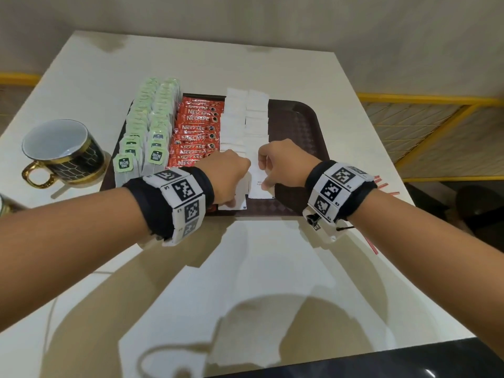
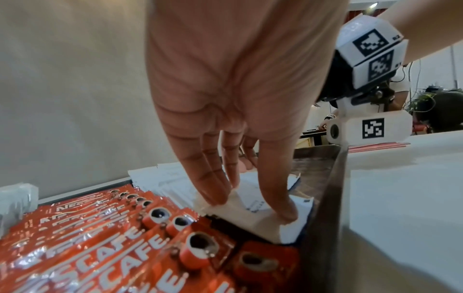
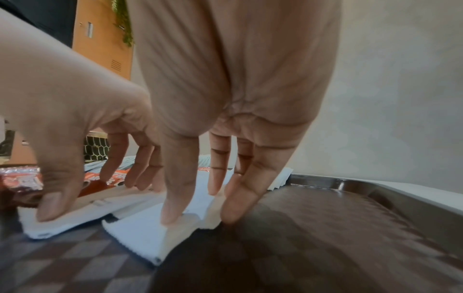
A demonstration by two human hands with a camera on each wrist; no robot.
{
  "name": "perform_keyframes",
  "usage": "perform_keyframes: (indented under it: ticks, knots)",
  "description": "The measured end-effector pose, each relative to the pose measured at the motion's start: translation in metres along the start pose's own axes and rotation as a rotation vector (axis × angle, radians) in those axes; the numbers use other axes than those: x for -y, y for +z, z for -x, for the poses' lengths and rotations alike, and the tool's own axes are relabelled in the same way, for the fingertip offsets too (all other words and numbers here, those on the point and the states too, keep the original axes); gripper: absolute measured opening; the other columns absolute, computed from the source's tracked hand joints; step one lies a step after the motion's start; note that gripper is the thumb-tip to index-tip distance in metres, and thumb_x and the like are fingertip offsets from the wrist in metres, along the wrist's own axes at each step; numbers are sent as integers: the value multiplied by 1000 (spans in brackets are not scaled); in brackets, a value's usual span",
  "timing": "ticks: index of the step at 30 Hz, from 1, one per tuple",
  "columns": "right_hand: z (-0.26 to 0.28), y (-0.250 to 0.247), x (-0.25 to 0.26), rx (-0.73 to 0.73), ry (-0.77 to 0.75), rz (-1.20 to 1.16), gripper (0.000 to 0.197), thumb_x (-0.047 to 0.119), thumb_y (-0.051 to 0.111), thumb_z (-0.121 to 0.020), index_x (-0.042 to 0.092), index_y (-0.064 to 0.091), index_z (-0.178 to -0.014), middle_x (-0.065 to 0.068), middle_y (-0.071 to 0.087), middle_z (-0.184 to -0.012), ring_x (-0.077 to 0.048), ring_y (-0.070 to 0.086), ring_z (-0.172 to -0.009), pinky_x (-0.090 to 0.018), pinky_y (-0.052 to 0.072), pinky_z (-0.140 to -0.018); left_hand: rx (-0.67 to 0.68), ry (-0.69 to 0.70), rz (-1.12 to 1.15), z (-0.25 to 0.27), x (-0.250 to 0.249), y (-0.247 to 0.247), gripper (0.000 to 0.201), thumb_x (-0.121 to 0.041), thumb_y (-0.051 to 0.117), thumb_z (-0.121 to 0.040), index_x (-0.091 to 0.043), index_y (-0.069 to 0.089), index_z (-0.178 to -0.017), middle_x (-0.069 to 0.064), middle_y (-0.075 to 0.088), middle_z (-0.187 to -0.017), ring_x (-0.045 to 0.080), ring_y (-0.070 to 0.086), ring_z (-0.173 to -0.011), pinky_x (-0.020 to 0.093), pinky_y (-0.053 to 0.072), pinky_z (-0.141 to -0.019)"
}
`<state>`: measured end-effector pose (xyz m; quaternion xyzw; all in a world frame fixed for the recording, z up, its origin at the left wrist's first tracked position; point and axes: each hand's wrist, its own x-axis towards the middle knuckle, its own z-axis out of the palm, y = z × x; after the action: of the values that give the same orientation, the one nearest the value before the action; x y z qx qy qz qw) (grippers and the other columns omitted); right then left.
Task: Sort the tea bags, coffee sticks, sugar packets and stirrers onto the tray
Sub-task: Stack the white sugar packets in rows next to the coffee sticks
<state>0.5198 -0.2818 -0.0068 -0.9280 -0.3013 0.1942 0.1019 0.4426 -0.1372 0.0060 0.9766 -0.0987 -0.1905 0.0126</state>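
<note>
A dark brown plastic tray with a chequered floor point(image 1: 297, 124) sits on the pale glossy table point(image 1: 245, 268) and holds three kinds of goods in rows running away from the person: two columns of green-tagged tea bags point(image 1: 148, 126) at the left, a column of red Nescafe coffee sticks point(image 1: 195, 132) next to them, and two columns of white paper sugar packets point(image 1: 245, 115) right of those. The right part of the tray floor is bare. The left hand point(image 1: 227, 173) has its thumb and straight fingers point(image 2: 215, 190) pressed down on the nearest white packet point(image 2: 253, 214) of the left sugar column, at the tray's near edge. The right hand point(image 1: 283, 162) does likewise on the nearest packet point(image 3: 148, 234) of the right column, fingers point(image 3: 172, 208) spread and touching the paper, nothing gripped. Thin red stirrers point(image 1: 381, 184) lie on the table beyond the right wrist, off the tray. A black-and-gold mug point(image 1: 64, 154) stands on the table left of the tray.
</note>
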Motion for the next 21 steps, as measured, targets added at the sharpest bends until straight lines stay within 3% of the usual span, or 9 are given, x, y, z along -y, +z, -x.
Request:
perform_keyframes:
  ticks: [4, 7, 9, 11, 12, 14, 16, 19, 21]
  knots:
    - [-2, -15, -6, -111, -2, -48, 34, 24, 84, -73, 12, 60, -94, 4, 54, -86, -21, 55, -86, -23, 39, -62, -48, 16, 45, -3, 5, -4, 62, -36, 82, -73, -9, 51, -120, 12, 55, -112, 28, 56, -98, 35, 47, -77]
    - [-7, -23, -7, -143, 0, -18, 51, 30, 76, -82, 8, 56, -124, -6, 58, -117, -26, 57, -109, -31, 47, -86, -114, 9, 70, -12, 10, -12, 70, -46, 75, -78, -8, 46, -130, 12, 52, -121, 28, 54, -105, 35, 46, -83]
    - [-12, -22, -5, -78, -36, 50, 51, 34, 68, -88, 5, 52, -127, -10, 53, -126, -29, 54, -113, -35, 45, -89, -60, -10, 22, -20, 14, -14, 83, -53, 71, -80, -5, 36, -138, 14, 44, -135, 29, 47, -120, 37, 46, -95]
    - [-14, -20, -2, 1, -57, 132, 49, 38, 61, -92, 4, 49, -125, -11, 48, -129, -30, 53, -111, -37, 44, -88, 64, -58, -60, -26, 16, -14, 108, -61, 67, -80, 1, 13, -150, 19, 23, -154, 33, 28, -141, 42, 34, -112]
    - [-15, -18, -1, 39, -54, 167, 52, 40, 58, -94, 3, 47, -129, -12, 45, -136, -31, 51, -116, -38, 44, -92, 118, -80, -89, -28, 17, -13, 116, -63, 66, -79, 2, 3, -152, 20, 13, -158, 33, 18, -146, 43, 28, -116]
    - [-14, -17, 0, 83, -44, 215, 57, 42, 55, -95, 4, 43, -136, -14, 37, -147, -32, 47, -125, -42, 43, -101, 175, -92, -118, -30, 18, -12, 121, -64, 64, -80, 4, -4, -152, 21, 6, -160, 34, 14, -148, 42, 26, -118]
    - [-13, -16, -2, 74, -57, 221, 53, 43, 55, -95, 5, 47, -130, -12, 41, -144, -31, 49, -122, -41, 45, -97, 183, -75, -114, -31, 18, -11, 121, -64, 65, -80, 4, -4, -152, 21, 6, -160, 33, 18, -147, 42, 29, -117]
    - [-15, -18, -3, 45, -81, 206, 46, 46, 54, -94, 6, 51, -116, -8, 50, -123, -28, 53, -106, -34, 41, -79, 159, -48, -86, -33, 21, -12, 122, -65, 65, -79, 3, -5, -152, 21, 3, -161, 33, 18, -147, 41, 28, -117]
    - [-16, -19, -1, 71, -88, 225, 47, 48, 52, -95, 6, 53, -116, -8, 50, -118, -27, 53, -102, -34, 42, -79, 168, -39, -84, -34, 22, -13, 123, -66, 64, -78, 3, -7, -151, 20, 0, -162, 32, 17, -148, 40, 28, -117]
